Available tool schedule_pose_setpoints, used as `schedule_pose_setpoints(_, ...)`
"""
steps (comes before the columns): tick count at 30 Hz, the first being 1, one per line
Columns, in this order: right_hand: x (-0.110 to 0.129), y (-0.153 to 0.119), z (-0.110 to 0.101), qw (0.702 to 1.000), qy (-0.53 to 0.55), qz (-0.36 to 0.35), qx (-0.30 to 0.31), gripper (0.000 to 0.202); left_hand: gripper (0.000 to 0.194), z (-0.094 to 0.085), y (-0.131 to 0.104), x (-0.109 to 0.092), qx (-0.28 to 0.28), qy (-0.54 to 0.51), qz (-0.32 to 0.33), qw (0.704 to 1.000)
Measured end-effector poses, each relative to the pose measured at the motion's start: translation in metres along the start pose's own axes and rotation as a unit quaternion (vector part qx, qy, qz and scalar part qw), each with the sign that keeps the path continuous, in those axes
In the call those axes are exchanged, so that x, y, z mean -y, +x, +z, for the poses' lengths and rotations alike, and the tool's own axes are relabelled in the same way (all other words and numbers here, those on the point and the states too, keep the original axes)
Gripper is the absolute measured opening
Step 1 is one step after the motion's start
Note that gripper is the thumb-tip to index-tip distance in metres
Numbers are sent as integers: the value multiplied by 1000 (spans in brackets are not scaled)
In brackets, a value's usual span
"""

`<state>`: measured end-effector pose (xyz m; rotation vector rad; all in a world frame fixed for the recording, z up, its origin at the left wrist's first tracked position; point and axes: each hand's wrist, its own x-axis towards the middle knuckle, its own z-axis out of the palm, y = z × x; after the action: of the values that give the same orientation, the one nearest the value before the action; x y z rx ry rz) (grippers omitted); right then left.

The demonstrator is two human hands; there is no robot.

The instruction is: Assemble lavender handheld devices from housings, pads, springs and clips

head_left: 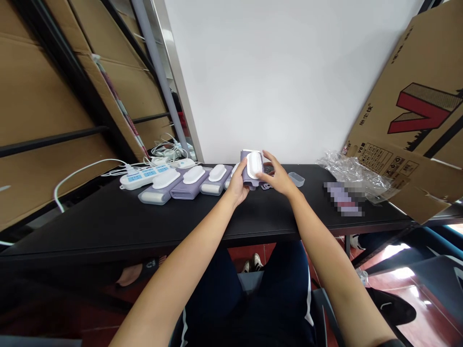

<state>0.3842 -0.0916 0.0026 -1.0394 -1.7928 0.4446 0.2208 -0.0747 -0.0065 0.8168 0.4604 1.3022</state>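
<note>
Above the black table (267, 212), a purple case with a white oval part (254, 165) is held up between both hands. My left hand (238, 185) wraps round its left side, thumb along the front. The fingers of my right hand (278, 177) are curved against its right side, with the thumb near the lower edge of the white part. To the left, several similar purple and white cases (190, 189) lie in a row. Just right of my right hand is a small clear plastic tray (296, 179). A small purple piece lies partly hidden behind my right hand.
A white power strip (144, 177) with tangled cables lies at the table's left. Clear plastic wrap (356, 174) and a blurred-out purple item (343, 198) are on the right, beside a large cardboard box (412, 106). A white wall (275, 77) stands behind.
</note>
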Motion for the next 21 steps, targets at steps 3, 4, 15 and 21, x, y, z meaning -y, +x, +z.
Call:
schedule_pose_setpoints(3, -15, 3, -17, 990, -46, 24, -132, 58, 56, -2, 1, -7, -5, -12, -5, 1000)
schedule_pose_setpoints(4, -22, 4, -26, 980, -92, 48, -169, 52, 58, -2, 1, -9, -8, -15, -6, 1000)
schedule_pose_setpoints(15, -73, -7, -76, 869, -351, 350, 12, 59, 62, -6, 4, -2, -10, 26, 24, 999)
schedule_pose_setpoints(21, -71, -10, -73, 868, -361, 339, 37, 57, 53, -7, 3, 7, -24, 110, 106, 988)
